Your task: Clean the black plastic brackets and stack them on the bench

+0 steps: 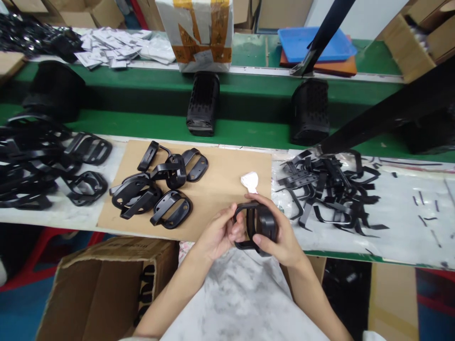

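Observation:
Between my two hands, just above the front edge of the bench, is a black plastic bracket (pixel 265 222) with an oval slotted base and a looped strap. My left hand (pixel 222 232) pinches the loop side, fingers curled inside it. Around the oval base on the other side wraps my right hand (pixel 279 232), its thumb pressed on the lower rim. Several similar black brackets (pixel 174 208) lie on the cardboard sheet (pixel 209 203) to the left. A small crumpled white piece (pixel 250 181) sits on the sheet just beyond my hands.
A heap of black strips (pixel 330 184) lies at right, a pile of brackets (pixel 31 161) at left. Behind are a green conveyor (pixel 249 125) with black parts, a taped box (pixel 197 33), a blue tray (pixel 316 43) and a slanted black bar (pixel 387 104). An open carton (pixel 95 293) stands below left.

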`<state>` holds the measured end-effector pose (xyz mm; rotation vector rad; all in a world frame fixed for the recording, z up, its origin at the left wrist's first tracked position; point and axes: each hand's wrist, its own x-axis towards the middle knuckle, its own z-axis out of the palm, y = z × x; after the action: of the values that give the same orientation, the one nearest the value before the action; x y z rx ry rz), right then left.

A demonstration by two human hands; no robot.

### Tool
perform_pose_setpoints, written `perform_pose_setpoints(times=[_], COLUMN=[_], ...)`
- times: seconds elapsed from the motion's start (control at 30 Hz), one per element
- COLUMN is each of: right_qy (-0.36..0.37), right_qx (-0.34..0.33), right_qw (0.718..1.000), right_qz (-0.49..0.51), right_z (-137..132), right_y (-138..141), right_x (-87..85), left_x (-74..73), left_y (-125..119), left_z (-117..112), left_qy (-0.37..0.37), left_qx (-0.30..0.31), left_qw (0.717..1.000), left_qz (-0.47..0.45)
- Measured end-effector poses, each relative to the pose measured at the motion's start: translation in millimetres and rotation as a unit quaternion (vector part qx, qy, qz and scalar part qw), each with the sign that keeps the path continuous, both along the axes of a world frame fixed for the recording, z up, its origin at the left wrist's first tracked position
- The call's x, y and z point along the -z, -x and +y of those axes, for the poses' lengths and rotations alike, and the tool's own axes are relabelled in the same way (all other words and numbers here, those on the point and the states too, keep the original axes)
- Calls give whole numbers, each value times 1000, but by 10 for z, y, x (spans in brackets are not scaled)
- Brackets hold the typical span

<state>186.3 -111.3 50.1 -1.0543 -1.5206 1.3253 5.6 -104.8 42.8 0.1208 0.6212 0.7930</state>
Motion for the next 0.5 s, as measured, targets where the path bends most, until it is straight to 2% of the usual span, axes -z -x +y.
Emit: perform_pose_setpoints(times=[0.1, 0.27, 0.4, 0.5], right_qy=[36, 55, 42, 8], right_qx=[-4, -21, -18, 1], right_qw=[999, 997, 998, 1000], right_qz=[33, 45, 31, 9], right_z=[23, 31, 20, 24], right_y=[-35, -83, -81, -78], right_x=[7, -18, -65, -100], left_x=[-20, -29, -33, -14], left_y=[-6, 14, 23, 11], left_z=[-10, -63, -78, -86], left_qy=[-10, -12, -4, -28], left_qx=[-12, -2, 5, 17], left_qw=[1000, 1000, 1000, 999], left_qz=[1, -3, -4, 30])
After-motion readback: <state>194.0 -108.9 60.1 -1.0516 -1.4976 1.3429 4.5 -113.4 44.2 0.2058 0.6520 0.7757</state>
